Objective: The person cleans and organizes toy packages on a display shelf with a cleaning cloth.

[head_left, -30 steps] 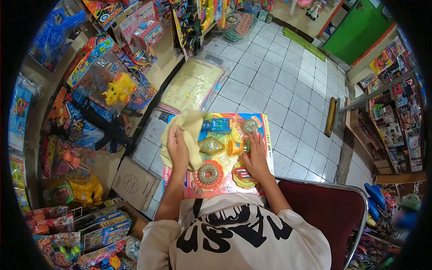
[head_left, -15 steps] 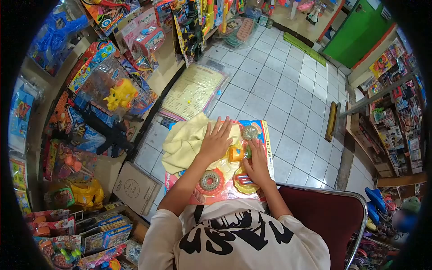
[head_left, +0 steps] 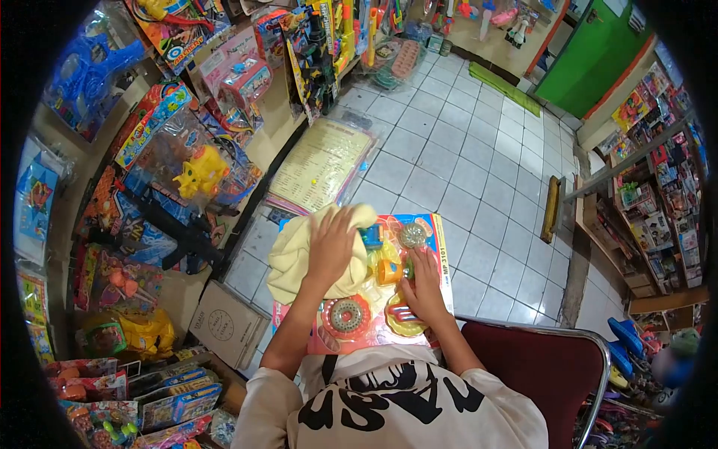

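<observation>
A toy pack on a printed card lies across my lap, with an orange cup, a round grey-and-red piece and a clear round piece under its plastic. My left hand presses on a bunched pale yellow cloth over the pack's left part, fingers curled on its folds. On the pack's right side rests my right hand, fingers apart, beside the orange cup and above a yellow dish.
Packaged toys hang along the left wall. Plastic-covered sheets and a cardboard box lie on the tiled floor. A dark red chair is at my right; a shelf stands beyond.
My left hand has moved left and drawn the cloth with it, bunching it up and uncovering a blue piece on the pack. My right hand has stayed nearly in place.
</observation>
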{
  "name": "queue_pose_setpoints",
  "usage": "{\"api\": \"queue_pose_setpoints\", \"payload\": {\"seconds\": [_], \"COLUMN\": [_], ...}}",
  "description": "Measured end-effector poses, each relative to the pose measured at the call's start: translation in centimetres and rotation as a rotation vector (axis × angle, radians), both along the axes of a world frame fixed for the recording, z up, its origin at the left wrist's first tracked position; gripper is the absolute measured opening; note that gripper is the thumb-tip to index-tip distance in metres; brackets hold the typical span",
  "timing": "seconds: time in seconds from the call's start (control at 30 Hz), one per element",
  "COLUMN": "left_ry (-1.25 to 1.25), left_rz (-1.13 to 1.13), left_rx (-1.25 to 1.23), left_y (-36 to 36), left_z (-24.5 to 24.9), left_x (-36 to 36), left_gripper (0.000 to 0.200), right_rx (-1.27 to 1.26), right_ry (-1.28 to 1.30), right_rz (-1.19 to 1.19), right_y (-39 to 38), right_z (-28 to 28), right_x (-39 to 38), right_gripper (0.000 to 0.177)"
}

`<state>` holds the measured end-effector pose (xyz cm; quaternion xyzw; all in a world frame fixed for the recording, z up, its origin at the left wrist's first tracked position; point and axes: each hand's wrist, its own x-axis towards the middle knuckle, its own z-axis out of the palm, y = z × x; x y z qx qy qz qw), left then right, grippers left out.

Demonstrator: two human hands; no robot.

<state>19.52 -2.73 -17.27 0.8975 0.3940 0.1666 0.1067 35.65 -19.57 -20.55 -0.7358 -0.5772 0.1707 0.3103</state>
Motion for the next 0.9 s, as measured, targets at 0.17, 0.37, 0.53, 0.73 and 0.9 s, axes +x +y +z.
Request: {"api": "queue_pose_setpoints", "payload": {"seconds": [0.17, 0.37, 0.53, 0.73, 0.9], "left_ry": [-0.094, -0.082, 0.177, -0.17, -0.104], "left_rz": [-0.287, -0.126, 0.028, -0.079, -0.316], "left_rx": [-0.129, -0.089, -0.167, -0.022, -0.069], "left_y": [1.0, 0.9, 1.9, 1.3, 0.9], "left_z": [-1.5, -3.1, -1.9, -1.2, -2.9], "left_x": [3.9, 3.2, 0.2, 1.1, 1.0], "left_gripper": [0.036, 0.029, 0.03, 0.035, 0.035], "right_rx": [-0.05, -0.182, -0.199, -0.133, -0.134], "right_ry": [-0.015, -0.069, -0.015, -0.024, -0.012], "right_rz": [-0.015, -0.032, -0.013, -0.014, -0.013], "right_y": [0.0, -0.3, 0.1, 0.3, 0.2], "right_z": [0.7, 1.1, 1.2, 0.7, 0.8], "right_x": [-0.2, -0.1, -0.2, -0.6, -0.5], "right_gripper": [0.061, 0.064, 0.064, 0.063, 0.063]}}
